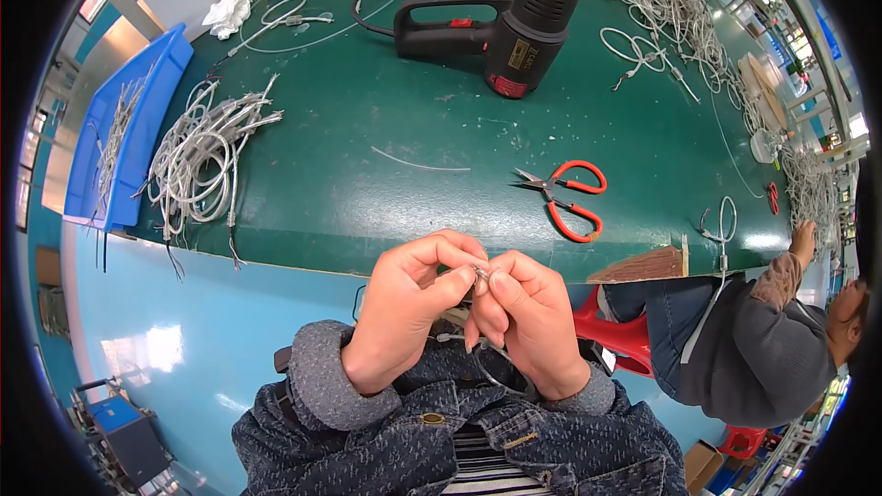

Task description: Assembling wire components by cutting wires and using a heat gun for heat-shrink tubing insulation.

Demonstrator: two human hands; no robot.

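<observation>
In front of my chest, just off the table's near edge, my left hand (409, 289) and my right hand (540, 320) meet fingertip to fingertip. Both are closed in a pinch on the stripped end of a grey cable (480, 273). The cable's lower stretch loops beneath my hands over my jacket, and fingers cover much of its tip. Beyond my right hand, red-handled scissors (557, 197) lie with blades apart and pointing left. A short thin pale piece of wire or tubing (418, 162) rests on the green table (322, 193).
A black heat gun (533, 28) stands nozzle-up at the back. At left, a bundle of cables (207, 152) lies beside a blue tray (152, 119) holding more wires. A large cable heap (657, 0) fills the back right. A seated person (772, 340) works on the right.
</observation>
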